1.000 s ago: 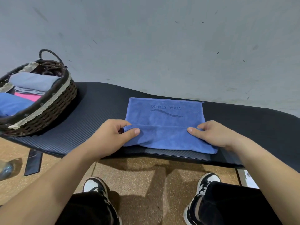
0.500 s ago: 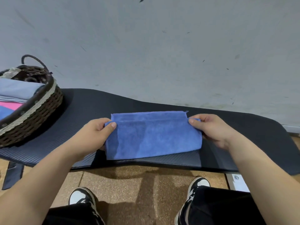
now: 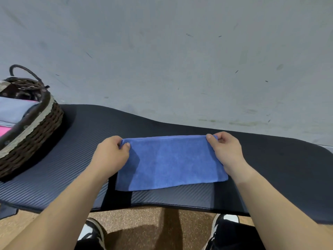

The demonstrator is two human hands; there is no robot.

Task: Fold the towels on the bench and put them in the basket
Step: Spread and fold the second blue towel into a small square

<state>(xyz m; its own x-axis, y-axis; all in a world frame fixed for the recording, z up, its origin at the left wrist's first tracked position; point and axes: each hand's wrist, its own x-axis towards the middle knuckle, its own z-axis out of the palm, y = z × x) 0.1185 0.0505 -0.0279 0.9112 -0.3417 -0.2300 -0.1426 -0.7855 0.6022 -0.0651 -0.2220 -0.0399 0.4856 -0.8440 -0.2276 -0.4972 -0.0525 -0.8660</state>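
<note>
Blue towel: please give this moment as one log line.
blue towel: folded, on bench | left hand: pinches far-left corner | right hand: pinches far-right corner | basket: towels inside

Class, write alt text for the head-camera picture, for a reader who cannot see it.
A person's left hand and right hand pinch the far corners of a folded blue towel lying on a black padded bench. A wicker basket at the bench's left end holds folded towels.
</note>
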